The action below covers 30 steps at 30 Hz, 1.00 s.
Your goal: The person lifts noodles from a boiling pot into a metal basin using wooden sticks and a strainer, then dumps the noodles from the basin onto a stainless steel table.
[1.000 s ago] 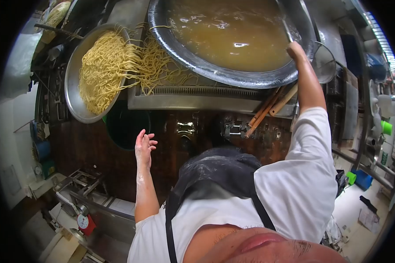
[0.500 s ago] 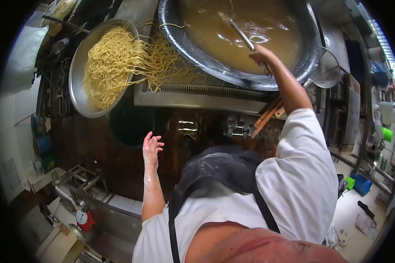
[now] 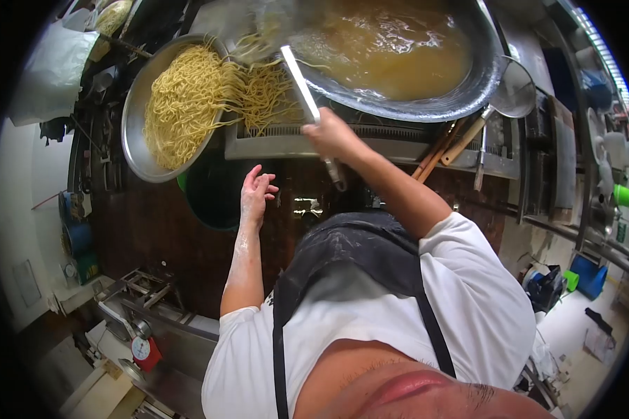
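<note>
My right hand point(image 3: 333, 137) grips the metal handle point(image 3: 302, 87) of a ladle or strainer at the near left rim of the big pot point(image 3: 426, 110). The tool's head is blurred by motion and steam, near the noodles at the pot's left side. Cloudy liquid point(image 3: 398, 56) ripples in the pot. My left hand point(image 3: 256, 190) hangs empty, fingers apart, in front of my apron. Yellow noodles point(image 3: 182, 101) fill a metal bowl point(image 3: 134, 143) at the left and trail over its edge onto the metal stove top point(image 3: 286, 144).
A wire strainer point(image 3: 516, 87) and wooden-handled tools point(image 3: 463, 142) lie right of the pot. Below the bowl stands a dark green bin point(image 3: 213, 195). At the lower left is a red scale point(image 3: 144, 351), with a blue container point(image 3: 588, 278) on the right.
My right hand has swung left and toward me from the pot with the tool, whose head has left the middle of the liquid. The left hand stays open. The view has shifted slightly.
</note>
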{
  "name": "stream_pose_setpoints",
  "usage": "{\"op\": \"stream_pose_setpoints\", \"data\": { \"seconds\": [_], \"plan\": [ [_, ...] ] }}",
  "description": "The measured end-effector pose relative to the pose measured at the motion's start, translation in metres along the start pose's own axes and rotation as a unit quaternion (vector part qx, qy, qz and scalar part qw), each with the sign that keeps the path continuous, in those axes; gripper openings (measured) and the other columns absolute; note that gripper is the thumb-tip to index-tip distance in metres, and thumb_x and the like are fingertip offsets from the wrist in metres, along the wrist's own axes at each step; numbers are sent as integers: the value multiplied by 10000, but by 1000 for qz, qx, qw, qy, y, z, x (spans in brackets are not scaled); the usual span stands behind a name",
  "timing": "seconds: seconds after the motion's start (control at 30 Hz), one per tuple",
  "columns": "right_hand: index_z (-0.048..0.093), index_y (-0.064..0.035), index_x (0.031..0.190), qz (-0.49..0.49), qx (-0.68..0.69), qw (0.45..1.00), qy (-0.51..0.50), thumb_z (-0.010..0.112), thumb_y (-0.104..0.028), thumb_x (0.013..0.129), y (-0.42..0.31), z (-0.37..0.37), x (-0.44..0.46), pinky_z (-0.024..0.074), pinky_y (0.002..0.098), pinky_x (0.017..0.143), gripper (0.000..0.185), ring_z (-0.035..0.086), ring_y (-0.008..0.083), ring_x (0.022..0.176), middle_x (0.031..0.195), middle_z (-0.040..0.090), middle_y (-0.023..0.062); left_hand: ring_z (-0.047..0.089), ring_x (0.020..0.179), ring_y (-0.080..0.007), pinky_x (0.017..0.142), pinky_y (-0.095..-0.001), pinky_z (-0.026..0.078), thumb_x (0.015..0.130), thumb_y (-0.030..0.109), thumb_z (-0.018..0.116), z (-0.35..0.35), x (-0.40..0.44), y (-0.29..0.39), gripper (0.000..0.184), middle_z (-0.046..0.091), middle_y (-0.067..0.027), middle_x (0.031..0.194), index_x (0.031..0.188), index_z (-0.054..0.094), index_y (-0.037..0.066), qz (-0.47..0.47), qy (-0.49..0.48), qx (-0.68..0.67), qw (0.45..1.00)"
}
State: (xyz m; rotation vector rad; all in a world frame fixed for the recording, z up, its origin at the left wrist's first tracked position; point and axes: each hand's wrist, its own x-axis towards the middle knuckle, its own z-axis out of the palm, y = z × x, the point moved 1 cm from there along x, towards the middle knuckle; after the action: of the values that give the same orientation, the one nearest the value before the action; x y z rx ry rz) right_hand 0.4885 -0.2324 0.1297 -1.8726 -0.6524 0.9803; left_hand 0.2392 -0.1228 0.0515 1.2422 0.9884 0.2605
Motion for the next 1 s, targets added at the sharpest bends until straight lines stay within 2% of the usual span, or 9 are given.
{"op": "stream_pose_setpoints", "data": {
  "seconds": [0.13, 0.23, 0.33, 0.43, 0.47, 0.67, 0.8, 0.93, 1.0],
  "plan": [
    [515, 75, 1039, -198, -168, 966, 20, 576, -81, 850, -14, 50, 27, 545, 512, 681, 253, 695, 400, 804, 840, 680, 254, 637, 784, -113, 662, -228, 494, 984, 326, 617, 34, 8, 17, 619, 674, -90, 1102, 1453, 376, 3, 8, -39, 32, 999],
    [524, 49, 1033, -261, -239, 935, 28, 579, -49, 827, -33, 57, 54, 546, 528, 690, 235, 681, 436, 812, 856, 677, 268, 641, 785, -118, 658, -229, 494, 980, 311, 615, 54, 10, 24, 615, 674, -84, 1098, 1456, 373, 4, 12, -61, 57, 996],
    [519, 44, 1122, -206, -263, 938, 95, 564, -49, 842, -21, 14, 66, 546, 509, 716, 298, 674, 432, 815, 894, 683, 239, 644, 807, -128, 698, -250, 503, 981, 327, 621, 61, 10, 19, 597, 667, -87, 1120, 1450, 394, 37, 4, -50, 60, 997],
    [539, -89, 1232, -217, -302, 898, 234, 590, -166, 914, 55, -75, 88, 544, 522, 693, 331, 684, 419, 819, 942, 691, 222, 646, 794, -117, 688, -248, 503, 995, 293, 603, 49, 7, -1, 553, 677, -74, 1090, 1442, 406, 36, 0, -35, 42, 998],
    [534, -99, 1251, -123, -314, 915, 220, 563, -141, 920, 41, -117, 61, 535, 529, 720, 335, 679, 427, 824, 929, 688, 239, 646, 791, -115, 685, -247, 503, 997, 284, 598, 44, 4, -5, 543, 679, -72, 1085, 1441, 407, 35, -2, -26, 34, 999],
    [510, 17, 1197, 39, -369, 854, 364, 501, -207, 946, 103, -320, 46, 503, 559, 844, 336, 659, 480, 951, 975, 665, 341, 648, 769, -115, 649, -236, 505, 989, 266, 600, 38, -10, -30, 572, 680, -90, 1084, 1458, 380, 23, -55, 21, 28, 998],
    [522, 92, 1194, 149, -438, 824, 327, 479, -162, 929, 174, -450, 99, 482, 513, 964, 370, 614, 467, 1118, 1144, 641, 332, 645, 780, -114, 661, -235, 501, 991, 257, 594, 57, -13, -39, 570, 674, -92, 1097, 1460, 376, 17, -82, 33, 24, 996],
    [537, 124, 1155, 174, -427, 823, 331, 447, -138, 906, 205, -477, 137, 487, 497, 976, 372, 601, 462, 1145, 1150, 619, 369, 638, 792, -112, 674, -232, 494, 992, 250, 589, 71, -17, -35, 572, 669, -93, 1111, 1468, 370, 22, -105, 36, 47, 993],
    [535, 89, 1263, 194, -445, 834, 265, 437, -83, 904, 217, -476, 160, 470, 480, 1022, 410, 569, 428, 1221, 1275, 592, 308, 637, 794, -113, 672, -233, 494, 992, 252, 590, 73, -16, -36, 574, 669, -93, 1111, 1469, 370, 21, -108, 36, 54, 992]
  ]
}}
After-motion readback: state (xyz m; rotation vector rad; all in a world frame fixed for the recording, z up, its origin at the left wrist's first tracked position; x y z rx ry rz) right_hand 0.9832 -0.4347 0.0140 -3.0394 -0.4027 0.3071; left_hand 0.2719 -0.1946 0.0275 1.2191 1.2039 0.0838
